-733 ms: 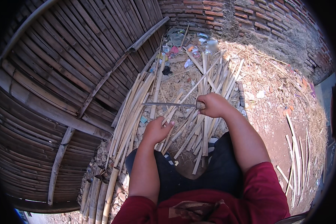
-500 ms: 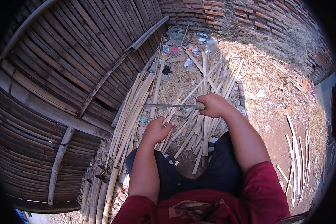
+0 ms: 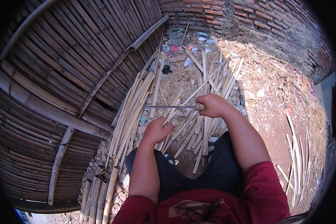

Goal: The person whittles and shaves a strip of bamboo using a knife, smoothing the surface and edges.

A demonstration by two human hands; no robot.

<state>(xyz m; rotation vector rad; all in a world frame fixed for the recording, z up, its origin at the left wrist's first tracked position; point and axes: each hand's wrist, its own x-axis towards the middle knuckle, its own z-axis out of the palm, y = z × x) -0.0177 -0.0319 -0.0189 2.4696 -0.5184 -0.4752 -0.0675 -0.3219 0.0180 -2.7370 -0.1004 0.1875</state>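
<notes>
My right hand [image 3: 212, 105] grips the wooden handle of a long knife [image 3: 168, 107] whose thin blade points left, level above the ground. My left hand [image 3: 157, 130] is lower and to the left of it, fingers resting on a long pale bamboo strip [image 3: 198, 91] that runs diagonally up and to the right under the blade. Many split bamboo strips [image 3: 207, 78] lie scattered on the ground in front of my knees.
A wall of bamboo slats [image 3: 63, 67] fills the left side. A bundle of longer bamboo strips [image 3: 132, 112] lies along its foot. A brick wall [image 3: 250, 18] stands at the back. Litter [image 3: 183, 48] and dry straw [image 3: 272, 74] cover the ground; more strips [image 3: 296, 156] lie at right.
My hands and the knife have barely shifted; the blade stays level and pointing left.
</notes>
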